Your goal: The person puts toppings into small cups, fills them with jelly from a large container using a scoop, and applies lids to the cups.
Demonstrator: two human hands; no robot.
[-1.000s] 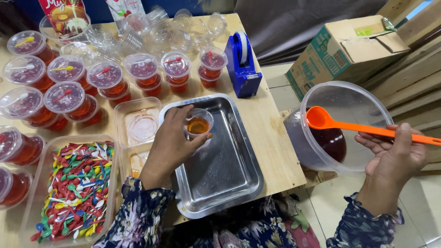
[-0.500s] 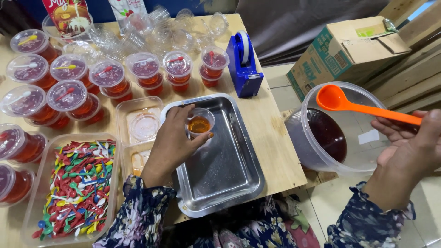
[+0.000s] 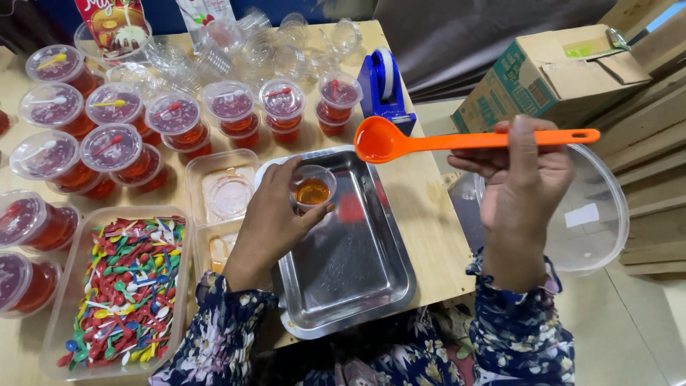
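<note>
My left hand (image 3: 270,220) grips a small clear plastic cup (image 3: 313,187) partly filled with amber-red liquid, held over a steel tray (image 3: 357,271). My right hand (image 3: 524,182) holds an orange ladle (image 3: 443,140) by its long handle. The ladle's bowl carries red liquid and hovers just above and to the right of the cup, over the tray's far edge. Under my right hand stands a large clear tub (image 3: 597,214) beside the table.
Many lidded cups of red jelly (image 3: 114,146) with small spoons on top fill the table's left and back. A clear box of several coloured mini spoons (image 3: 121,286) sits front left. A blue tape dispenser (image 3: 384,89), empty clear cups (image 3: 279,43) and a cardboard box (image 3: 550,71) lie beyond.
My right hand has swung the orange ladle leftward from over the large tub to just beside the small cup. My left hand and the cup have stayed put.
</note>
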